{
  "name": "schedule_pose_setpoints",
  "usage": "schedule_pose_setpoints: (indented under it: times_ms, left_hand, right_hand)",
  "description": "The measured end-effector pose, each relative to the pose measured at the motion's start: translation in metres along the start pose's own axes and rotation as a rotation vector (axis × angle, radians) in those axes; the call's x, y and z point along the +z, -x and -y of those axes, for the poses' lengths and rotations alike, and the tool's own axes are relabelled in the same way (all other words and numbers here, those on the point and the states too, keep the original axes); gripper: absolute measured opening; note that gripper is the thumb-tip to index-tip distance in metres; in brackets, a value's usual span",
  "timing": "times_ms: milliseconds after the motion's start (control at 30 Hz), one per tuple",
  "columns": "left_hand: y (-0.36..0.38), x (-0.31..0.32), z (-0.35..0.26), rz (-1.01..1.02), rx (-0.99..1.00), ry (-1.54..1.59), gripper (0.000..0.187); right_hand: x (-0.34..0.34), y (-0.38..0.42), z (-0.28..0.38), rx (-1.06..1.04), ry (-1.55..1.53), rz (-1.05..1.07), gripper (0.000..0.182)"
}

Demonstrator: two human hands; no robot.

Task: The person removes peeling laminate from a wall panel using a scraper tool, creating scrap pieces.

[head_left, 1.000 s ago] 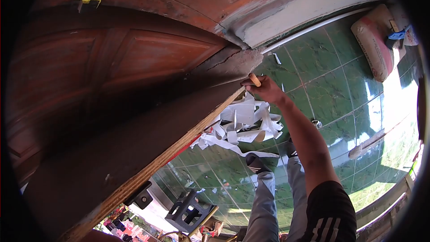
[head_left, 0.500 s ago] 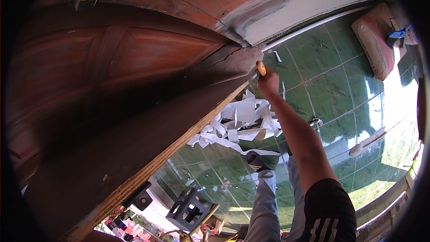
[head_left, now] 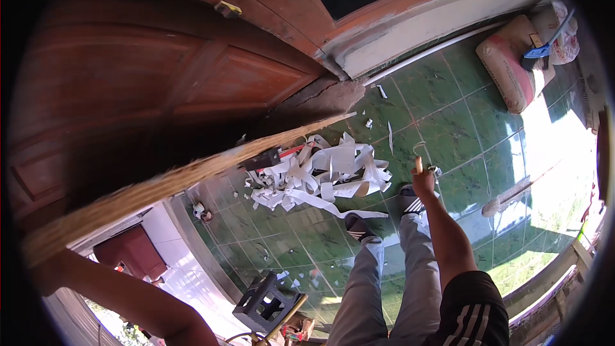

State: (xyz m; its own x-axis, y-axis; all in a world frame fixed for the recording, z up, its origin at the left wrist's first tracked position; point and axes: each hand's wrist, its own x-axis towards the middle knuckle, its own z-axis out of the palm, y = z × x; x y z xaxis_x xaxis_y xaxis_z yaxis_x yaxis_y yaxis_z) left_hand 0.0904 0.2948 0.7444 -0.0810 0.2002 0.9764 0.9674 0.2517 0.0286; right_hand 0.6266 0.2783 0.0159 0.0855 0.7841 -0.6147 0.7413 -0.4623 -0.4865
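Right hand [head_left: 423, 182]: closed round a small yellowish tool handle [head_left: 418, 165], above glossy green tiles [head_left: 461, 109].
Left hand: out of sight; grip unknown.
Door [head_left: 147, 83]: reddish panelled wood.
Paper strips [head_left: 327, 176]: white, curled heap just left of the handle.

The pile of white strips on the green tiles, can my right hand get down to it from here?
Probably yes, with a bend: the right hand hangs beside the white strips with nothing between, though it already grips a small tool.

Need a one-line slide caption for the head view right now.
Right hand grips a wooden-handled tool above white scraps on green tile floor.
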Motion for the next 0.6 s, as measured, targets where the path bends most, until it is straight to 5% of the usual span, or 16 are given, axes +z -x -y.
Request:
schedule_pose_setpoints:
  times_ms: [200, 233, 267, 300, 333, 467, 500, 600]
  left_hand:
    - [0.002, -0.001, -0.029, 0.106, -0.378, 0.391, 0.029]
    - [0.001, -0.006, -0.036, 0.268, -0.338, 0.309, 0.037]
    - [-0.006, -0.011, -0.058, 0.371, -0.252, 0.313, 0.039]
    - [-0.008, -0.012, -0.057, 0.395, -0.124, 0.351, 0.036]
    - [-0.012, -0.016, -0.058, 0.416, -0.045, 0.316, 0.031]
    - [-0.017, -0.034, -0.058, 0.441, 0.103, 0.298, 0.034]
    - [-0.018, -0.040, -0.059, 0.455, 0.082, 0.314, 0.033]
    - [-0.010, -0.072, -0.061, 0.471, 0.066, 0.366, 0.033]
  right_hand:
    - [-0.043, 0.143, 0.000, 0.104, -0.100, 0.293, 0.043]
    - [-0.028, 0.148, -0.043, 0.010, 0.074, 0.270, 0.043]
    - [-0.017, 0.150, -0.094, -0.309, 0.466, 0.298, 0.044]
    - [-0.023, 0.165, -0.115, -0.296, 0.533, 0.332, 0.044]
    - [-0.056, 0.210, -0.086, -0.150, 0.406, 0.153, 0.033]
    - [-0.116, 0.270, -0.143, -0.263, 0.702, 0.267, 0.022]
    - [-0.102, 0.255, -0.221, -0.181, 0.373, 0.232, 0.017]
    - [-0.178, 0.341, -0.165, 0.247, -0.105, 0.134, 0.019]
